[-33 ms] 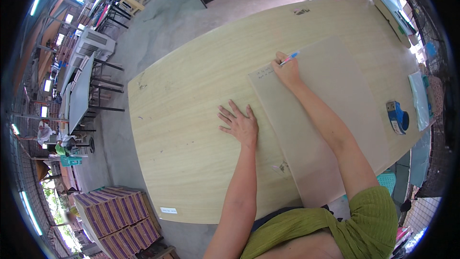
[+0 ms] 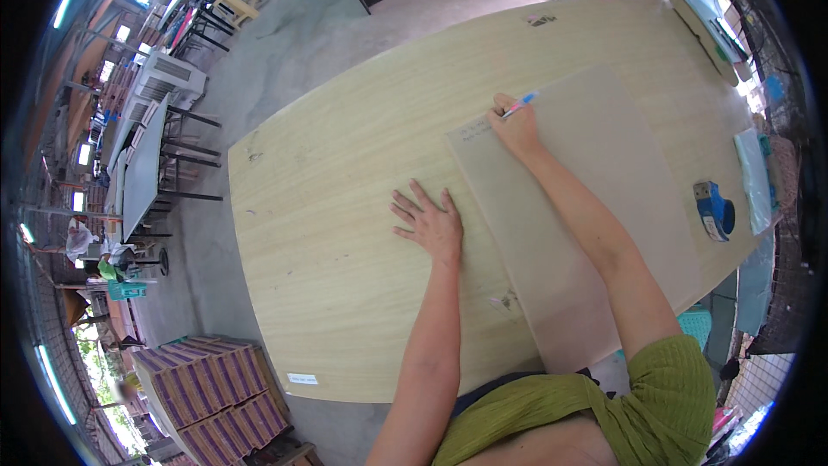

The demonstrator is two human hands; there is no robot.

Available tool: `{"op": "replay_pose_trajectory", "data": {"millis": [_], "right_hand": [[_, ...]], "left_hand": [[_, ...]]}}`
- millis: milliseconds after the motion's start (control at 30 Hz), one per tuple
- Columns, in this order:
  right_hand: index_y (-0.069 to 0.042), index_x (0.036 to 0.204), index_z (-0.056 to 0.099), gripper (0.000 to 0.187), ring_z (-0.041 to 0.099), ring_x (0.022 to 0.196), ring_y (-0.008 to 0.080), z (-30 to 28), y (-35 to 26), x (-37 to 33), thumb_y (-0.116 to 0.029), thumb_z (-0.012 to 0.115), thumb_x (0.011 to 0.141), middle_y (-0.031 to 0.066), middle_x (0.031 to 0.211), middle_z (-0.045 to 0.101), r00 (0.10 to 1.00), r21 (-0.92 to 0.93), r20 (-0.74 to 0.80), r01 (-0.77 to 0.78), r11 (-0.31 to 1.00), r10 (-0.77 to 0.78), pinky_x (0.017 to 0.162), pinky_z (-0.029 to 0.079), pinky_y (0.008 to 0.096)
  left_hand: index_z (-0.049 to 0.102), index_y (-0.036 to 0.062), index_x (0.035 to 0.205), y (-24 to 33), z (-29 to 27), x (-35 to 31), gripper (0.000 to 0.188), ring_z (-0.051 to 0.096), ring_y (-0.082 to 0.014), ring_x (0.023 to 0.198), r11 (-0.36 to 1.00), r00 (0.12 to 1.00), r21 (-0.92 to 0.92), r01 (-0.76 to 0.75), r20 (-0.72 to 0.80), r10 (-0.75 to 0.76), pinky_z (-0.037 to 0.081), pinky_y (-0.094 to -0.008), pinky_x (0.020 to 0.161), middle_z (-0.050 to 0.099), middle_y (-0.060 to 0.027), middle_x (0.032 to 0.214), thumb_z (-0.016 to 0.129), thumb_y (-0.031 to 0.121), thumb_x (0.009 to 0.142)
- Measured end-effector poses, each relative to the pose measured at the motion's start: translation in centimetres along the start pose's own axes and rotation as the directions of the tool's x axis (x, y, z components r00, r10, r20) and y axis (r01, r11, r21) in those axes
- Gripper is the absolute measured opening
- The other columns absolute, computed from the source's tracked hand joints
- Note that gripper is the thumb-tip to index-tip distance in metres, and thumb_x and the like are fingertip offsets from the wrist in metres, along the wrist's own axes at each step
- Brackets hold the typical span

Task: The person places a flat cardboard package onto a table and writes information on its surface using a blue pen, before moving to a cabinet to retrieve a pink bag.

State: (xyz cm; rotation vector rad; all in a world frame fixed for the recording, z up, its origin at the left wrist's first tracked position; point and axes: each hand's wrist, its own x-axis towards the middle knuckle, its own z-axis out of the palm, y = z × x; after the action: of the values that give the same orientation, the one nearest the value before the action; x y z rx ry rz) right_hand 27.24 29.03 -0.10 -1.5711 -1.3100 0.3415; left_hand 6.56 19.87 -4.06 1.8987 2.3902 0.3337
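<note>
Bright, even daylight fills the scene, coming from the open left side, where the far-left windows glare white. The table (image 2: 345, 233) shows only soft, faint shadows. Fisheye distortion bends its edges; the rim goes dark and smeared, with colour fringing.

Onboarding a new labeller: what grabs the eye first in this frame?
The right hand holding a blue pen at the far corner of a big tan sheet on the wooden table. The left hand lies flat beside the sheet; a blue tape dispenser sits right.
</note>
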Motion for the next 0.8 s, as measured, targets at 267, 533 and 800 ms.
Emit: {"op": "replay_pose_trajectory", "data": {"millis": [267, 533, 800], "right_hand": [[-0.008, 0.062, 0.042, 0.036, 0.044, 0.047, 0.0135, -1.1, 0.3, 2.4, -0.020, 0.072, 0.078, 0.0024, 0.051, 0.043, 0.874, 0.603, -0.135, -0.302, 0.739, 0.468, 0.046, 0.036, 0.0346], [-0.007, 0.061, 0.041, 0.040, 0.037, 0.049, 0.0113, -1.5, 1.4, 3.4, -0.020, 0.076, 0.078, 0.0011, 0.051, 0.040, 0.947, 0.377, -0.087, -0.257, 0.890, 0.310, 0.047, 0.033, 0.0313], [-0.003, 0.063, 0.043, 0.042, 0.035, 0.055, 0.0135, -0.8, 0.2, 2.4, -0.021, 0.076, 0.081, 0.0050, 0.052, 0.041, 0.986, 0.244, -0.089, -0.113, 0.963, 0.138, 0.050, 0.033, 0.0347]], "left_hand": [[0.021, 0.0176, 0.154, 0.2, -0.4, -0.2, 0.071, 0.007, -0.0394, 0.147, 1.000, 0.999, 0.000, 0.011, 0.042, -0.011, 0.008, -0.0680, 0.110, 0.008, -0.0185, 0.160, 0.040, 0.054, 0.096], [0.020, 0.0167, 0.154, 0.5, -1.0, -0.2, 0.072, 0.005, -0.0389, 0.147, 1.000, 0.998, -0.023, 0.004, 0.066, -0.003, 0.006, -0.0671, 0.110, 0.007, -0.0194, 0.160, 0.040, 0.054, 0.096], [0.023, 0.0159, 0.153, 0.2, -1.4, -0.4, 0.071, 0.008, -0.0410, 0.146, 1.000, 0.999, -0.028, 0.009, 0.032, -0.008, 0.007, -0.0678, 0.110, 0.010, -0.0208, 0.159, 0.042, 0.053, 0.096]]}}
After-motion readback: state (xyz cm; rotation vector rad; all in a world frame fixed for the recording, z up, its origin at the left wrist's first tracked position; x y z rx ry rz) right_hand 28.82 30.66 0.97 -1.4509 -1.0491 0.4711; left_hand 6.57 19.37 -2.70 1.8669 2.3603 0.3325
